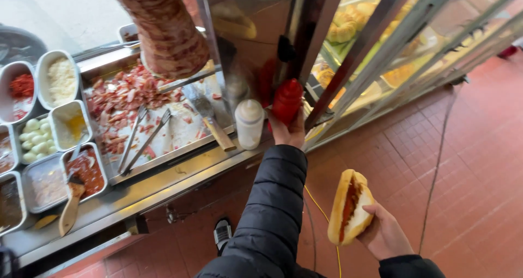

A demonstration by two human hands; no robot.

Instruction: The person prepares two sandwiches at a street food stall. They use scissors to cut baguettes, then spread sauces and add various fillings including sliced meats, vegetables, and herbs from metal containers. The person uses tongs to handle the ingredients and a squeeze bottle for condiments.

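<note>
My left hand (289,133), in a black padded sleeve, is closed around the lower part of a red squeeze bottle (287,99) that stands upright at the right end of a steel counter (163,185). A white squeeze bottle (249,124) stands just left of it, untouched. My right hand (388,237) is low at the right, over the floor. It grips a long bread roll sandwich (348,204) split open on top, with red and white filling showing.
A meat spit (166,30) hangs over a tray of shaved meat (128,101) with tongs (143,139) and a scraper (210,117). Topping tubs (57,112) line the left. A glass case of pastries (348,27) stands right. Red tile floor (468,174), yellow cable (321,212), my shoe (222,234).
</note>
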